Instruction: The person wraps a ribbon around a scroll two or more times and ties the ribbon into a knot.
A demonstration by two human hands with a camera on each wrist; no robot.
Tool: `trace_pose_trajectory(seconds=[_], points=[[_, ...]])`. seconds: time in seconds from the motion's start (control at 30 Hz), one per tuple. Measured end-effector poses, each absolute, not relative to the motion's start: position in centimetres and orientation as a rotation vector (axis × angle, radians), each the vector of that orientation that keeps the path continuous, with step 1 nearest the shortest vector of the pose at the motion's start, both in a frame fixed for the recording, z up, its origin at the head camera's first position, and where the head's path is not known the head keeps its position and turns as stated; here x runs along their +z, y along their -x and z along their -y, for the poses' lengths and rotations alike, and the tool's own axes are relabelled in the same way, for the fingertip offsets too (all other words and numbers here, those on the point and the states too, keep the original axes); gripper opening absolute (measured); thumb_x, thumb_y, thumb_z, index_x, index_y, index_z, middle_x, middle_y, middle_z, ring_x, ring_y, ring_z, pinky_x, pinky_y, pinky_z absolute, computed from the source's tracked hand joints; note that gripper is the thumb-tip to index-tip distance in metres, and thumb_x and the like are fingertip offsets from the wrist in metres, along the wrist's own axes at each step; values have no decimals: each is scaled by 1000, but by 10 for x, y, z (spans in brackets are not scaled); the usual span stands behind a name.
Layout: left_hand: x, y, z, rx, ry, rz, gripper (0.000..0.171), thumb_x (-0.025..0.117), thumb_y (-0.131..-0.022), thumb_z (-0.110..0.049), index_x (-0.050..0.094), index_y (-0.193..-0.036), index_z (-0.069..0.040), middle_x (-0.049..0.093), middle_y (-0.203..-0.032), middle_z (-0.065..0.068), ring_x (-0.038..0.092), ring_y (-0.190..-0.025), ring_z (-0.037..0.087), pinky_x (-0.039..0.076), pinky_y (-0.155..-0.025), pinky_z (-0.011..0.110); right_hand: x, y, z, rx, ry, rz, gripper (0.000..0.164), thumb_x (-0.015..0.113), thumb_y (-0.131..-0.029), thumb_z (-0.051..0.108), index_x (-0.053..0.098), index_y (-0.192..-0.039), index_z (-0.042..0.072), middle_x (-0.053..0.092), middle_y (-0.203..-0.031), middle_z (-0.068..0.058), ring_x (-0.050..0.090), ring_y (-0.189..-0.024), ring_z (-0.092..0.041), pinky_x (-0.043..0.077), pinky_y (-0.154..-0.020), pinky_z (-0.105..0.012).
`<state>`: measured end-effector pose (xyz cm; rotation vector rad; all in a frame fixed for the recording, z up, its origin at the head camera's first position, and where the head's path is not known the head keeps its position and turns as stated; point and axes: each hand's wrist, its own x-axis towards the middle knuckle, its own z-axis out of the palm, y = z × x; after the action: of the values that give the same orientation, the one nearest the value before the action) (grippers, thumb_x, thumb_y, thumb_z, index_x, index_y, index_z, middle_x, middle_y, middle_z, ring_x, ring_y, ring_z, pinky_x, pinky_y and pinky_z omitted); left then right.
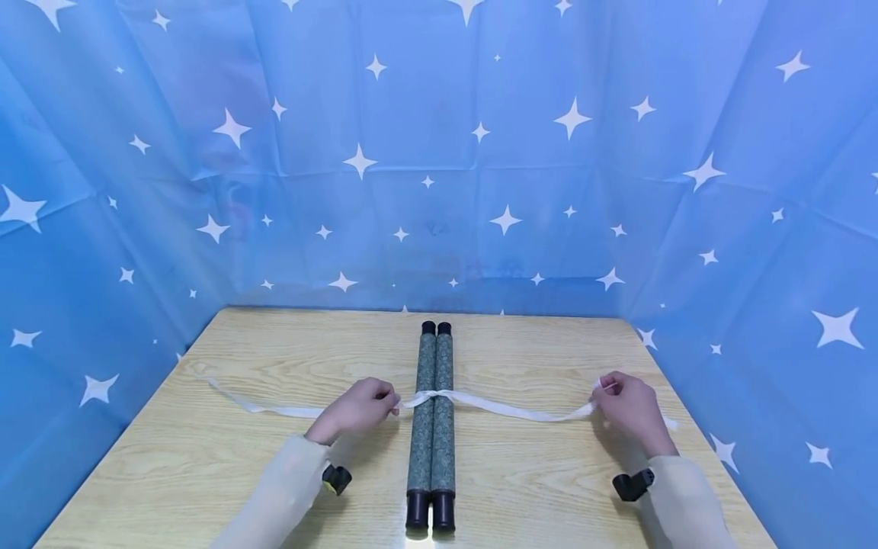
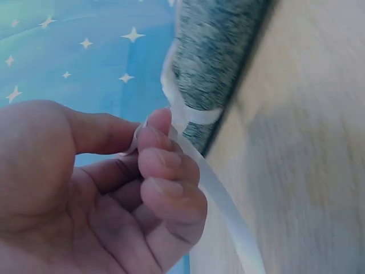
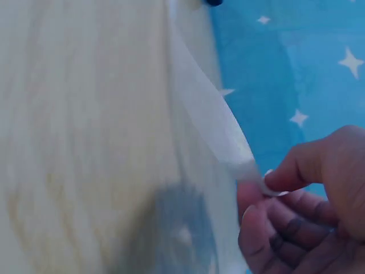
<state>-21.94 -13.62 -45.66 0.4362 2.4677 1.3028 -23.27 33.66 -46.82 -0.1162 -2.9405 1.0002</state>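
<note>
A rolled scroll (image 1: 444,450) lies lengthwise on the table, its two green patterned rolls side by side with dark knobs at both ends. Around its middle passes a white ribbon (image 1: 507,409), crossed on top. Just left of the scroll, my left hand (image 1: 362,406) pinches the ribbon between thumb and forefinger; the ribbon's loose tail trails off to the left. Far to the right, my right hand (image 1: 629,404) pinches the other length, which runs from the scroll with a slight sag. In the right wrist view the ribbon (image 3: 208,114) leads straight to the thumb and fingertips.
The light wooden table (image 1: 274,480) carries the scroll. A blue curtain (image 1: 439,206) with white stars surrounds its back and sides. Small black cameras sit at both wrists, below light sleeves (image 1: 277,488).
</note>
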Motion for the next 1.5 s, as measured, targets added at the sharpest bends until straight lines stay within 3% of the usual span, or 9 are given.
trace_pose_trajectory(seconds=[0.17,0.37,0.5,0.67,0.8,0.97,1.2,1.5], points=[[-451,222,136,1401,-451,-2303,38,39,-112,-20,67,-103,5,43,-56,-3,28,-44,10,30,-46,26,-460,235,-325,1175,83,2875,30,55,-103,21,65,-123,0,74,-103,-14,68,-85,-19,54,-68,-27],[-446,227,132,1435,-501,-2240,37,39,-112,-19,67,-97,-2,45,-60,-2,32,-46,11,32,-48,26,-452,236,-311,1340,74,2817,33,54,-106,24,65,-128,1,75,-110,-18,69,-88,-13,59,-74,-31],[-440,230,127,1441,-537,-2234,37,37,-112,-17,67,-99,1,46,-61,-1,35,-47,11,33,-49,27,-444,238,-301,1410,33,2806,34,54,-107,25,64,-129,1,73,-113,-21,66,-87,-8,59,-79,-34],[-434,233,121,1439,-579,-2216,38,38,-112,-18,63,-92,3,47,-63,1,35,-49,14,34,-50,27,-431,240,-286,1490,3,2802,35,53,-108,25,62,-134,4,71,-115,-20,68,-97,-18,58,-88,-39],[-431,237,118,1431,-596,-2209,37,39,-112,-17,63,-96,5,48,-63,1,36,-50,15,36,-52,28,-424,242,-274,1508,-41,2797,35,53,-108,27,63,-134,6,72,-112,-18,67,-102,-25,57,-90,-39],[-425,240,114,1430,-612,-2202,37,38,-112,-17,66,-106,7,48,-63,0,37,-50,14,37,-54,31,-418,248,-259,1552,-93,2803,34,52,-109,28,63,-135,9,72,-105,-9,66,-102,-22,55,-89,-35],[-420,243,110,1431,-624,-2183,38,37,-112,-16,65,-104,8,47,-62,1,37,-49,13,40,-54,26,-411,256,-237,1673,-203,2748,33,52,-109,23,62,-137,9,71,-106,-14,68,-99,-23,56,-88,-32],[-416,249,105,1434,-634,-2178,40,38,-112,-18,67,-107,9,48,-62,2,39,-49,14,40,-53,27,-405,267,-211,1800,-277,2721,35,51,-109,20,58,-142,14,70,-103,-10,67,-98,-25,55,-90,-34]])
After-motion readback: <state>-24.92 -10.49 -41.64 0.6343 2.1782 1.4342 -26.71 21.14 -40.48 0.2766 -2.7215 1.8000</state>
